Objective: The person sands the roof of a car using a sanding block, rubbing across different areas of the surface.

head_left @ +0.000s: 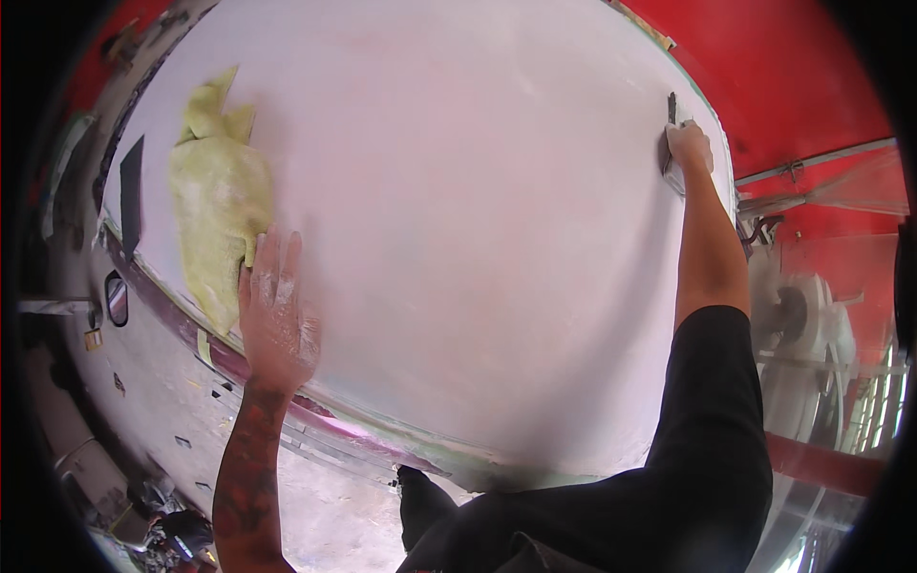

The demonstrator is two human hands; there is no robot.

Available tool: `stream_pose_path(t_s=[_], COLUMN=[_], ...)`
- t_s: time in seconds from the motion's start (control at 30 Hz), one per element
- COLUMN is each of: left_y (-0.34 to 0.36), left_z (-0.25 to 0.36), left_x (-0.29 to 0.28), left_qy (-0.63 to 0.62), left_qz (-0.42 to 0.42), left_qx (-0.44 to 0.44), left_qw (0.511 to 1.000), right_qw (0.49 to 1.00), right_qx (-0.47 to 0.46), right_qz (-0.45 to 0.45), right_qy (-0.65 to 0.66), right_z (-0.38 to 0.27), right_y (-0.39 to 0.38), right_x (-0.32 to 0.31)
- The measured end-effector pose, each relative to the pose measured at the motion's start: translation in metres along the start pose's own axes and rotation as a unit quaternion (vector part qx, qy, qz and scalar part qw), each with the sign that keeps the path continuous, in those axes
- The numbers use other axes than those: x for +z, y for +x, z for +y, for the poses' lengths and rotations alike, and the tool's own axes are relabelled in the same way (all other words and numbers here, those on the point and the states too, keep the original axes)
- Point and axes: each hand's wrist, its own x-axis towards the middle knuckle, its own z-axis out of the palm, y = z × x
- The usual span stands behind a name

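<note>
A broad panel (458, 220), pale and dusty with faint pink and grey patches, fills the middle of the view. My left hand (279, 315) lies flat near its left edge, fingers stretched out and whitened with dust. Against those fingers is a crumpled yellow cloth (220, 191). Far off at the right edge, my right hand (691, 148) is closed around a sanding block (671, 170), pressed to the panel's surface. The block's underside is hidden.
A dark strip of sheet (132, 196) rests at the panel's left edge. Beyond the right edge are a red surface (802, 76) and plastic-wrapped things (807, 325). Scraps lie on the grey floor (172, 382) at lower left.
</note>
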Motion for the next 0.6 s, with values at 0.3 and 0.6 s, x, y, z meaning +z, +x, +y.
stream_pose_path(t_s=[0.3,0.6], left_y=[-0.004,0.009], left_z=[-0.003,0.003], left_x=[-0.007,0.003], left_qy=[-0.009,-0.031], left_qz=[0.008,0.014], left_qx=[0.003,0.006], left_qw=[1.000,0.999], right_qw=[0.884,0.975], right_qx=[-0.450,-0.205], right_qz=[0.113,0.086], right_qy=[0.059,-0.017], right_z=[-0.222,-0.121], right_y=[-0.111,0.010], right_x=[-0.002,-0.009])
